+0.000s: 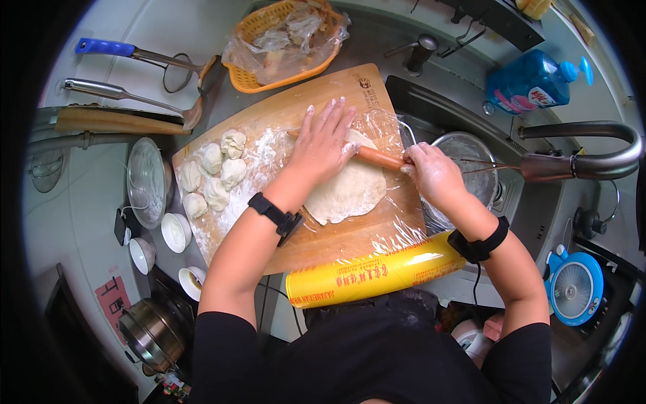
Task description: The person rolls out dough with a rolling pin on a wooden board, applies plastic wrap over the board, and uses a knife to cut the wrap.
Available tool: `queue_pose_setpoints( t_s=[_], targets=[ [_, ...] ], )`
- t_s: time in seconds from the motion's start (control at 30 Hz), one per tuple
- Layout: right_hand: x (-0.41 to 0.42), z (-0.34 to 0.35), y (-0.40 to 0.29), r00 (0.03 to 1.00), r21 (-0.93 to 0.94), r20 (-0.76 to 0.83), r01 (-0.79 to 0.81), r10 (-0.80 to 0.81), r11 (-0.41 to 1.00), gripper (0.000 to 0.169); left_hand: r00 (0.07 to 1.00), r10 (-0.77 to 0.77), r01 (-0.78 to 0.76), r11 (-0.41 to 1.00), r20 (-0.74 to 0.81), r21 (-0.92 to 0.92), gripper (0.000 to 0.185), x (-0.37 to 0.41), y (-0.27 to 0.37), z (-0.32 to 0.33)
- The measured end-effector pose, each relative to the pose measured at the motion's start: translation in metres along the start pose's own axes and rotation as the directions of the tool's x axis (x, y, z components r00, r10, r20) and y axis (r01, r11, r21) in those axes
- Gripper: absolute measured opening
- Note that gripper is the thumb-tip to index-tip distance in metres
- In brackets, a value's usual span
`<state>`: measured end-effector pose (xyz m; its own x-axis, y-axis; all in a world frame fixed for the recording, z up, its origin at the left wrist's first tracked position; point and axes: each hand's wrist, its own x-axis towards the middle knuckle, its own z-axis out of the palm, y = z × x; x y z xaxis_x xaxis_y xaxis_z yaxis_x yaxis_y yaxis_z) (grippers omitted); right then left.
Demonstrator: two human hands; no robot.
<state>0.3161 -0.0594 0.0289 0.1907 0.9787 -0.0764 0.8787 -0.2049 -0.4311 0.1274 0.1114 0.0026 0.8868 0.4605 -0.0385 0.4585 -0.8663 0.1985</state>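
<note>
A wooden rolling pin [379, 157] lies slantwise across a flattened sheet of dough [348, 194] on the wooden cutting board [282, 257]. My left hand [325, 139] rests flat over the pin's left part, palm down and fingers stretched out. At the other end, my right hand [431, 169] is closed around the pin. Both hands carry flour. Clear plastic wrap [398, 227] stretches over the board around the dough, from a yellow roll of cling film [373, 272] along the board's near edge. To the left sit several floured dough balls [217, 194] amid loose flour.
An orange plastic basket [287, 83] with bags stands behind the board. Right is the sink [535, 212] with a wire strainer [467, 144], faucet [605, 129] and blue soap bottle [527, 83]. Left are a metal bowl [146, 182] and small white bowls [176, 232].
</note>
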Motion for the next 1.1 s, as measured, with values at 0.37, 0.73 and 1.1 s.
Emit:
queue_pose_setpoints(
  t_s=[0.37, 0.73, 1.1],
  targets=[
    [0.014, -0.005, 0.012, 0.988, -0.162, -0.076, 0.121, -0.134, 0.979, 0.022, 0.985, -0.042, 0.047, 0.999, -0.167, 0.027, 0.059, 0.056, 0.014, 0.007],
    [-0.019, 0.005, -0.042, 0.930, 0.101, 0.339, -0.184, 0.140, 0.978, 0.027, 1.000, 0.012, -0.012, 1.000, 0.002, -0.014, 0.065, -0.036, 0.014, -0.010],
    [-0.025, -0.002, -0.008, 0.923, 0.086, 0.326, -0.245, 0.205, 0.966, 0.038, 0.989, 0.147, -0.147, 0.984, -0.013, -0.098, 0.065, 0.011, 0.047, 0.006]
  ],
)
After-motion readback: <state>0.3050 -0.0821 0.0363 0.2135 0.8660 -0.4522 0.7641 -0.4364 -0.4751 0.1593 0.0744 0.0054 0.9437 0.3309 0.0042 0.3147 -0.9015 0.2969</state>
